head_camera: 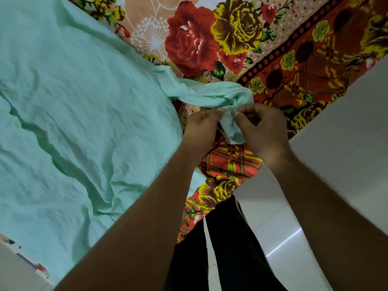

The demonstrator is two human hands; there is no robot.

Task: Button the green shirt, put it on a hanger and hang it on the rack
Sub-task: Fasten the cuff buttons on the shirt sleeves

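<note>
The pale green shirt [79,106] lies spread and wrinkled over the left half of a flowered bedsheet. One sleeve [210,93] stretches to the right, and its cuff end [231,129] is pinched between both hands near the bed's edge. My left hand [201,131] grips the cuff from the left with thumb and fingers. My right hand [264,131] grips it from the right, fingertips almost touching the left hand's. Whether a button sits under the fingers is hidden. No hanger or rack is in view.
The bedsheet [231,34] has red and yellow roses and an orange checked border hanging over the bed's edge. White tiled floor [283,238] lies at the lower right, with my dark trousers [226,248] below the hands.
</note>
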